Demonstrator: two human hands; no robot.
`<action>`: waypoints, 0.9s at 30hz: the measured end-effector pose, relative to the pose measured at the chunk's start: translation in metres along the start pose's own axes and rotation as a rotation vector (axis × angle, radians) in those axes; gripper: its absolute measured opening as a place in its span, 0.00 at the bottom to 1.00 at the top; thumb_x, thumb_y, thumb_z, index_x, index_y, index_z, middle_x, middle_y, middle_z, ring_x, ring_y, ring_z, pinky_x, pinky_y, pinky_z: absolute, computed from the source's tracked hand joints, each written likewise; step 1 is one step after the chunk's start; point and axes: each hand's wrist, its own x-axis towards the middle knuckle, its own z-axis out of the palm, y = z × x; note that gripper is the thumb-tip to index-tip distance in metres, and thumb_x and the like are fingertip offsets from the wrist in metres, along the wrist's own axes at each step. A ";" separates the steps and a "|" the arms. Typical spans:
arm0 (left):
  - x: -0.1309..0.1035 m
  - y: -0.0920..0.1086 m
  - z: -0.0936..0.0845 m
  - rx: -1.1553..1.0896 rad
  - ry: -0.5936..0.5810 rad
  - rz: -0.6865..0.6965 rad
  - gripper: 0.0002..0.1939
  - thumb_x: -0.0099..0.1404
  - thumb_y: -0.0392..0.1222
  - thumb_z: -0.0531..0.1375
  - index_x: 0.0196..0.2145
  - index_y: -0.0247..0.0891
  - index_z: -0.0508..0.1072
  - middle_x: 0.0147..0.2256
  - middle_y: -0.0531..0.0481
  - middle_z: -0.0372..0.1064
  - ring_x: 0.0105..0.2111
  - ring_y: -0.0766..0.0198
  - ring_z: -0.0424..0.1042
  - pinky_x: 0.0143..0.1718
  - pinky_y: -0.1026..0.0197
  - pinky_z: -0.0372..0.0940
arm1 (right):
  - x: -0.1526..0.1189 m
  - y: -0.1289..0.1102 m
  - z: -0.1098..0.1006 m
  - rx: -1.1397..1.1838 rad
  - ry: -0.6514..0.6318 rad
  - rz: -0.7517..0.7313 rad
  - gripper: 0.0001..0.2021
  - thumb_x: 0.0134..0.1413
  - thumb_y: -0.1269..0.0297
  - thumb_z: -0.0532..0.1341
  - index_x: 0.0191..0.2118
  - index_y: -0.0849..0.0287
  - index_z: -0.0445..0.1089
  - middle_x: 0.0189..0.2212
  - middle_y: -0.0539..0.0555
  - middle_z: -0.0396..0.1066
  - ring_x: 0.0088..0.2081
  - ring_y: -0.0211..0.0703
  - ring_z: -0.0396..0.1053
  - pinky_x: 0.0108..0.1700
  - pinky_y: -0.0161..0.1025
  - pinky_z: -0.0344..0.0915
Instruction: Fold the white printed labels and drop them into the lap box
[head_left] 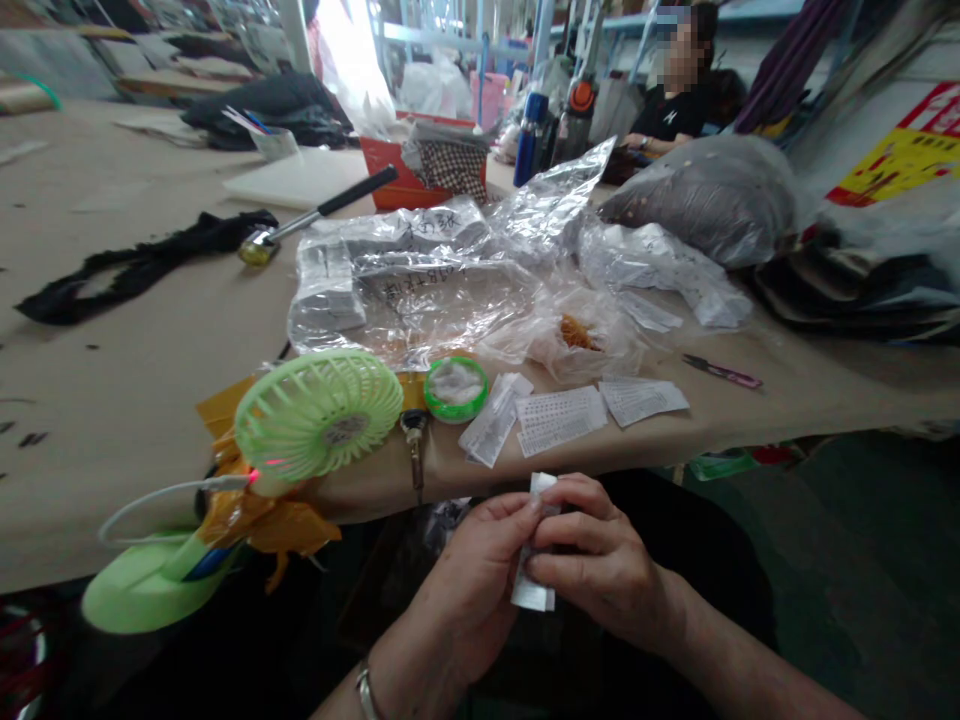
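Just below the table edge, my left hand (476, 570) and my right hand (600, 560) both grip a narrow stack of white paper labels (534, 592). The left thumb presses near its upper part, and the right fingers curl over its right side. On the table in front lie printed white slips (561, 415), with more slips (643, 400) to their right and a small pile (495, 418) to their left. A round green container (456, 388) with white material inside stands beside that pile.
A green fan (319, 415) is taped to the table edge at left. Behind lie clear plastic bags (450, 300), a bag with orange bands (577, 332), thread snips (721, 372) and a hammer-like tool (322, 210). A person (675, 100) sits at the back right.
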 end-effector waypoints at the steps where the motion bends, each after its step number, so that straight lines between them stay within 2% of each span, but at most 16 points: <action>1: 0.000 0.000 0.001 0.007 0.008 -0.006 0.10 0.52 0.39 0.68 0.30 0.29 0.76 0.24 0.50 0.68 0.21 0.72 0.65 0.21 0.72 0.56 | 0.001 -0.001 -0.003 0.006 -0.001 0.012 0.06 0.56 0.73 0.60 0.34 0.56 0.72 0.29 0.48 0.72 0.47 0.42 0.64 0.52 0.44 0.64; 3: 0.000 0.000 0.004 0.023 0.037 -0.012 0.11 0.50 0.39 0.69 0.28 0.30 0.74 0.22 0.51 0.68 0.19 0.73 0.64 0.21 0.72 0.57 | 0.000 0.000 -0.011 0.001 -0.016 0.019 0.05 0.55 0.72 0.61 0.36 0.57 0.72 0.31 0.49 0.73 0.48 0.43 0.64 0.50 0.43 0.66; 5: 0.000 -0.001 0.005 0.052 0.088 -0.022 0.11 0.50 0.40 0.69 0.29 0.30 0.74 0.23 0.49 0.70 0.20 0.69 0.67 0.23 0.69 0.62 | -0.002 0.009 -0.023 -0.068 -0.018 0.050 0.08 0.56 0.68 0.61 0.42 0.58 0.70 0.37 0.53 0.73 0.50 0.46 0.63 0.51 0.46 0.67; 9: 0.001 -0.006 0.005 0.130 0.177 -0.047 0.10 0.56 0.41 0.65 0.33 0.31 0.72 0.27 0.43 0.75 0.25 0.61 0.73 0.28 0.61 0.68 | -0.014 0.043 -0.051 -0.483 0.068 0.275 0.21 0.58 0.62 0.58 0.55 0.65 0.62 0.49 0.65 0.66 0.55 0.56 0.59 0.54 0.59 0.61; 11: 0.002 -0.011 0.003 0.130 0.173 -0.056 0.09 0.57 0.41 0.64 0.32 0.31 0.71 0.26 0.43 0.75 0.25 0.61 0.73 0.27 0.62 0.68 | -0.022 0.058 -0.060 -0.650 0.019 0.347 0.22 0.58 0.61 0.58 0.55 0.67 0.62 0.51 0.66 0.65 0.55 0.59 0.59 0.54 0.61 0.60; 13: 0.004 -0.015 0.002 0.124 0.158 -0.072 0.09 0.57 0.41 0.64 0.31 0.31 0.71 0.24 0.44 0.74 0.23 0.62 0.72 0.26 0.63 0.67 | -0.030 0.066 -0.062 -0.709 -0.034 0.352 0.18 0.59 0.65 0.57 0.54 0.66 0.65 0.50 0.65 0.67 0.54 0.58 0.60 0.53 0.59 0.61; 16: 0.004 -0.018 0.002 0.130 0.160 -0.077 0.10 0.56 0.42 0.65 0.30 0.31 0.71 0.24 0.45 0.74 0.23 0.63 0.72 0.25 0.63 0.67 | -0.038 0.070 -0.063 -0.672 0.021 0.317 0.14 0.58 0.71 0.57 0.50 0.63 0.68 0.47 0.61 0.70 0.52 0.53 0.63 0.52 0.55 0.63; 22: 0.003 -0.015 0.004 0.168 0.163 -0.066 0.09 0.59 0.41 0.63 0.31 0.30 0.72 0.25 0.45 0.74 0.22 0.64 0.72 0.25 0.65 0.66 | -0.040 0.075 -0.070 -0.466 0.209 0.310 0.08 0.56 0.72 0.60 0.40 0.56 0.72 0.39 0.55 0.74 0.46 0.46 0.70 0.49 0.48 0.67; 25: 0.003 -0.015 0.005 0.162 0.215 -0.055 0.06 0.60 0.39 0.61 0.31 0.31 0.71 0.25 0.45 0.74 0.23 0.63 0.72 0.26 0.63 0.67 | -0.035 0.063 -0.068 -0.379 0.299 0.362 0.08 0.56 0.72 0.60 0.40 0.56 0.72 0.39 0.55 0.74 0.45 0.45 0.71 0.49 0.47 0.68; 27: 0.002 -0.016 0.006 0.142 0.223 -0.050 0.06 0.60 0.38 0.61 0.31 0.31 0.71 0.25 0.44 0.74 0.23 0.63 0.72 0.26 0.63 0.67 | -0.031 0.044 -0.060 -0.276 0.288 0.339 0.10 0.55 0.75 0.60 0.41 0.55 0.71 0.39 0.54 0.73 0.46 0.46 0.70 0.50 0.49 0.68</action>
